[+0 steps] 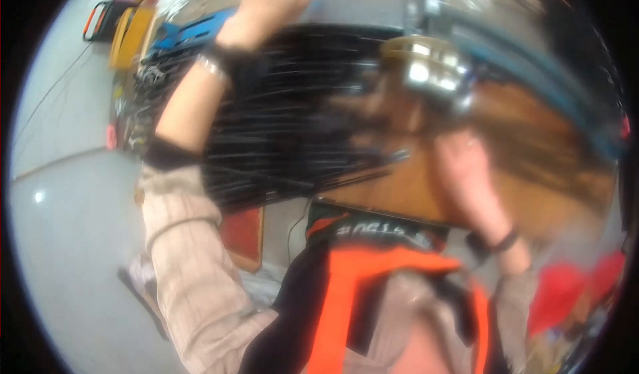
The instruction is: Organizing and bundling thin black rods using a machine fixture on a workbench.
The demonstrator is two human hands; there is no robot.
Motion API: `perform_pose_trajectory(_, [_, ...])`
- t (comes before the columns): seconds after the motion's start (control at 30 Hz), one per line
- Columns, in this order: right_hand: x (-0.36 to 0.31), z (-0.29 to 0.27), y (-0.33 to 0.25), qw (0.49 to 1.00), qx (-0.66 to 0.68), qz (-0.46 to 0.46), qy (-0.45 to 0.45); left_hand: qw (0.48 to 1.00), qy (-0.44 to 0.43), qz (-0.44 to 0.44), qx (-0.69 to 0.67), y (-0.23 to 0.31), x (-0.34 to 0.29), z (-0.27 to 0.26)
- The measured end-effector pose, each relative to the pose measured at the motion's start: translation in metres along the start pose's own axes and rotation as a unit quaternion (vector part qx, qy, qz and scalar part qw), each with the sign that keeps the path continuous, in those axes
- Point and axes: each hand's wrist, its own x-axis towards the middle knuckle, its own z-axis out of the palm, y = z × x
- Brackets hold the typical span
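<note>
Everything near my hands is smeared by motion. My left hand point(278, 4) reaches up to the far edge of the view, its fingers cut off there. Below that arm lies a broad spread of long, thin black rods point(286, 107), which look like strips or bars. My right hand point(462, 151) is over the brown wooden tabletop point(406, 191), just below a shiny metal device point(432, 71) with a yellowish rim. Whether that hand touches the device or holds anything is lost in the blur.
A blue bar-like piece point(196, 31) lies beyond the rods at left. Past it are a yellow box point(133, 37) and a black-and-orange item point(100, 21). A blue curved bar or hose point(539, 67) crosses the far right. Red cloth-like items point(562, 294) sit at lower right; a red panel point(243, 234) stands under the table.
</note>
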Motion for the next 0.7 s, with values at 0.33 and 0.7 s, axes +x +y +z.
perform_pose_trajectory(0.33, [0.003,0.007,-0.018,0.987,0.153,0.005,0.046,0.902,-0.383,-0.094,-0.176,0.123,-0.186,-0.197])
perform_pose_trajectory(0.7, [-0.009,0.013,-0.011,0.975,0.210,0.070,0.011,0.868,-0.451,-0.098,-0.183,0.131,-0.199,-0.220])
